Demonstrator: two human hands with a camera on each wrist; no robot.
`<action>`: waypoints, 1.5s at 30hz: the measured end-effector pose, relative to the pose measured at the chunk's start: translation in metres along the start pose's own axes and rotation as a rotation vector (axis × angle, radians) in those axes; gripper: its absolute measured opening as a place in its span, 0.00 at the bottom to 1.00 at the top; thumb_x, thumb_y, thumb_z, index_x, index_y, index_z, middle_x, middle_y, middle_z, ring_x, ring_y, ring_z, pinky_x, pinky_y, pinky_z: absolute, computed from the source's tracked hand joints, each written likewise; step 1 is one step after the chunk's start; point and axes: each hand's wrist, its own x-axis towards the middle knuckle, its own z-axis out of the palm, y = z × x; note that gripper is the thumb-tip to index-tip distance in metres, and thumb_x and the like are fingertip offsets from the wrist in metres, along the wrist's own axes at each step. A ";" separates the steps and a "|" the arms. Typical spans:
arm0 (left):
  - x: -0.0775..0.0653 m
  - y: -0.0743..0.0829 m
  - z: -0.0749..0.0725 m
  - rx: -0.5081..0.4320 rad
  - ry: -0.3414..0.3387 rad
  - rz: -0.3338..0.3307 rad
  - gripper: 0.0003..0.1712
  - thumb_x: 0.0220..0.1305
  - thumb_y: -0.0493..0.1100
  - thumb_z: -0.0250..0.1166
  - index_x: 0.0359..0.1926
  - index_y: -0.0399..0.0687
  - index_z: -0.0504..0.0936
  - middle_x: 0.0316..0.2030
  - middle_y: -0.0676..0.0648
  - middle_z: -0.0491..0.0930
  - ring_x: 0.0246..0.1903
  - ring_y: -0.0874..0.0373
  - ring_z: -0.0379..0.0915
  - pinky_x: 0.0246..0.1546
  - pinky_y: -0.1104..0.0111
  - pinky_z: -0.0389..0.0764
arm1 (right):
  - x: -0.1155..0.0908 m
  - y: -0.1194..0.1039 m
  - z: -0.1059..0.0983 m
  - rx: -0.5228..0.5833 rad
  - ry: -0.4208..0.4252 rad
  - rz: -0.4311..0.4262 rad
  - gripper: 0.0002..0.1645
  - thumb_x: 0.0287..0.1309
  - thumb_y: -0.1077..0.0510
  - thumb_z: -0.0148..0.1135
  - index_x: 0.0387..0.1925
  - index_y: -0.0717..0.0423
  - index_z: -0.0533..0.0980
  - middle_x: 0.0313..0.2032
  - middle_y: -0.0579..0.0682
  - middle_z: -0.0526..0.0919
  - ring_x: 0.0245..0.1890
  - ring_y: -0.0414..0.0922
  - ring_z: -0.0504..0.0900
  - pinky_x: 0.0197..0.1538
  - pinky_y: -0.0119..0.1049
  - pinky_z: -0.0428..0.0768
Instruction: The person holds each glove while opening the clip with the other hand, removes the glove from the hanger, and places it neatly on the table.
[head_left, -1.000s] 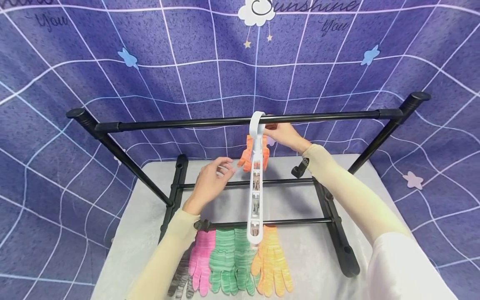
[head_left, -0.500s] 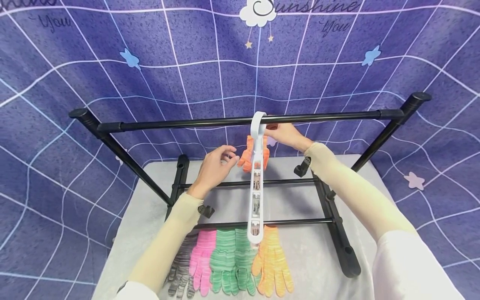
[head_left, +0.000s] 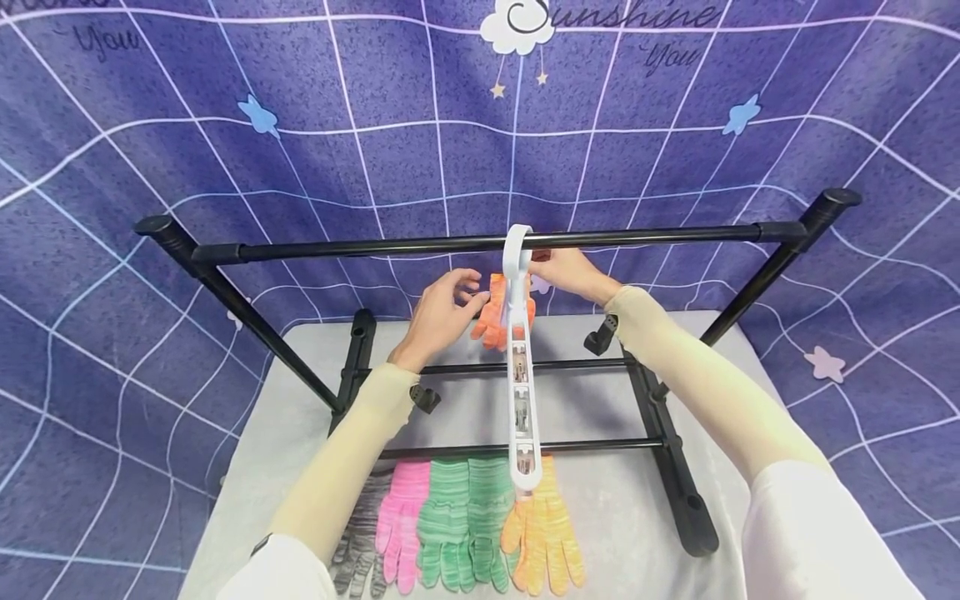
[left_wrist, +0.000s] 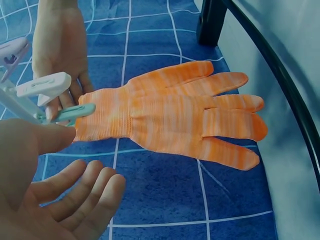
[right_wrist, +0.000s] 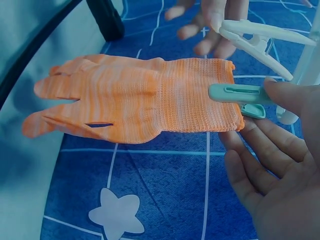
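Observation:
An orange striped knit glove (left_wrist: 170, 112) hangs fingers-down from a white clip hanger (head_left: 519, 375). A green clip (right_wrist: 235, 93) grips the middle of its cuff. My right hand (head_left: 566, 271) pinches this clip, thumb on one side and fingers behind, as the right wrist view shows. My left hand (head_left: 442, 312) is beside the cuff, fingers loosely bent and apart. In the right wrist view its thumb tip is at the end of a white clip (right_wrist: 265, 42); whether it presses there I cannot tell.
The hanger hooks over the top bar (head_left: 375, 247) of a black rack. In front on the grey surface lie a dark grey glove (head_left: 363, 533), a pink glove (head_left: 401, 525), green gloves (head_left: 450, 517) and a yellow-orange glove (head_left: 543, 533). A patterned blue curtain (head_left: 637, 167) stands behind.
My left hand has moved up and right to the orange glove's cuff. The hanger's near end has swung slightly right. My right hand stays about where it was.

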 end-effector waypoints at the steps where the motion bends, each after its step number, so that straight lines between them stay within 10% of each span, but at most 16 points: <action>1: 0.001 0.000 0.000 -0.002 -0.005 -0.002 0.23 0.75 0.50 0.70 0.65 0.47 0.82 0.54 0.48 0.86 0.49 0.54 0.84 0.50 0.56 0.85 | 0.000 0.000 0.000 0.000 0.001 0.001 0.21 0.71 0.52 0.67 0.56 0.63 0.83 0.53 0.62 0.89 0.51 0.53 0.86 0.51 0.37 0.81; 45: 0.027 0.008 0.014 0.081 -0.066 -0.038 0.16 0.79 0.51 0.65 0.59 0.52 0.89 0.46 0.52 0.91 0.48 0.56 0.88 0.51 0.55 0.84 | 0.005 0.003 0.003 0.046 -0.035 0.000 0.16 0.70 0.56 0.68 0.52 0.63 0.84 0.49 0.62 0.89 0.41 0.46 0.83 0.42 0.34 0.78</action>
